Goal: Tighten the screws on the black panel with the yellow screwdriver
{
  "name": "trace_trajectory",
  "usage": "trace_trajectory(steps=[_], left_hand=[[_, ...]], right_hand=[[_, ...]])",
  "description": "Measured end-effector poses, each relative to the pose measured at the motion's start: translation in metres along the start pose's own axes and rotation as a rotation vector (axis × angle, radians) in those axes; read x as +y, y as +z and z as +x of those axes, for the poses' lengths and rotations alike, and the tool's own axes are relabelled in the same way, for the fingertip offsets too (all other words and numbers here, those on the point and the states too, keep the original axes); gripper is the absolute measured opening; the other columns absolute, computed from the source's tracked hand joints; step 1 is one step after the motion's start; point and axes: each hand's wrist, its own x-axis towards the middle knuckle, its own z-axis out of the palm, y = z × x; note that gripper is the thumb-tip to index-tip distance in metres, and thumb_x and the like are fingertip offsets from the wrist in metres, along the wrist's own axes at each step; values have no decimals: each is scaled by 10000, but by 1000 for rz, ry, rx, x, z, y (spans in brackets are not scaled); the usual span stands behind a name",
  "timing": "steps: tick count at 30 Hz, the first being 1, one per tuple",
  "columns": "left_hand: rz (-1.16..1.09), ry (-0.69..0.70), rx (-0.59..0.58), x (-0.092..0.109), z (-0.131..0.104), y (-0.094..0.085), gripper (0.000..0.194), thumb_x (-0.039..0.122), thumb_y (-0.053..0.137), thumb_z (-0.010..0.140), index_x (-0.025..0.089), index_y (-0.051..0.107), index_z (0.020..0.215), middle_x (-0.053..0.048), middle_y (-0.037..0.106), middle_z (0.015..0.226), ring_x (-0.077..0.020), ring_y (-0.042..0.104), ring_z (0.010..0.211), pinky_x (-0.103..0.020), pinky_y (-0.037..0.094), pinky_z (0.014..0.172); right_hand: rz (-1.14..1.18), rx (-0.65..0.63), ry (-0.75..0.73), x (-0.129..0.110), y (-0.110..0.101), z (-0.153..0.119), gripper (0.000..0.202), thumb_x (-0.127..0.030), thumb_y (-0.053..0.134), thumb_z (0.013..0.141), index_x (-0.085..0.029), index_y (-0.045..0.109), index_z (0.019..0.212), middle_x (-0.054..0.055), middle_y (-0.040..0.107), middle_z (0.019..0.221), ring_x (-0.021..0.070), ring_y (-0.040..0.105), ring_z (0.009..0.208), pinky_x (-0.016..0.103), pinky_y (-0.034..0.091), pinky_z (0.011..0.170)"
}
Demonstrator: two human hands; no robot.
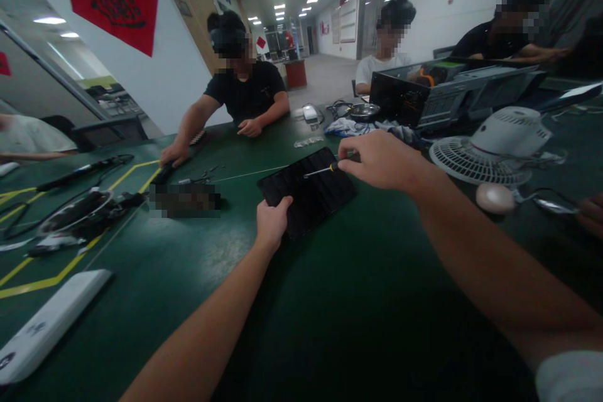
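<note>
A flat black rectangular panel [313, 198], shaped like a tablet, lies at an angle before me. My left hand [274, 221] grips its near left edge, thumb on top and fingers at the side. In my right hand [377, 160] is a screwdriver [323, 171] with a dark and yellow handle. Its thin metal shaft points left over the panel. Whether the tip touches the surface I cannot tell. The right fingers are closed round the handle above the panel's right side.
A white fan [499, 138] and a pale mouse [494, 198] sit to the right, behind them an opened computer case [452, 97]. Leftward lie cables [85, 213] and a long white object [54, 326]. Across the green table [188, 314], a person [245, 88] reaches toward a dark item.
</note>
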Motion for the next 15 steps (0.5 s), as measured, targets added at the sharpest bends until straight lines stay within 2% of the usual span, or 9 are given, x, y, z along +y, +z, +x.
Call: trace_trajectory(steps=[3, 6, 15], left_hand=[[13, 1, 9, 1, 0, 0, 310, 326, 873, 688, 143, 770, 916, -111, 807, 907, -274, 762, 820, -429, 640, 830], [25, 3, 4, 0, 1, 0, 317, 329, 873, 689, 141, 778, 926, -120, 813, 925, -283, 766, 840, -443, 640, 853], [24, 5, -18, 2, -2, 0, 330, 348, 865, 679, 148, 781, 927, -102, 791, 900, -273, 746, 832, -432, 616, 856]], right_hand=[[-4, 23, -21, 2, 1, 1, 215, -333, 718, 909, -179, 816, 1023, 114, 806, 964, 284, 716, 922, 391, 479, 819], [-1, 27, -30, 4, 0, 1, 201, -234, 730, 833, -175, 818, 1005, 119, 810, 990, 285, 724, 941, 381, 490, 807], [18, 36, 1, 7, -2, 0, 221, -256, 734, 851, -169, 857, 1013, 138, 829, 1005, 307, 750, 967, 402, 532, 847]])
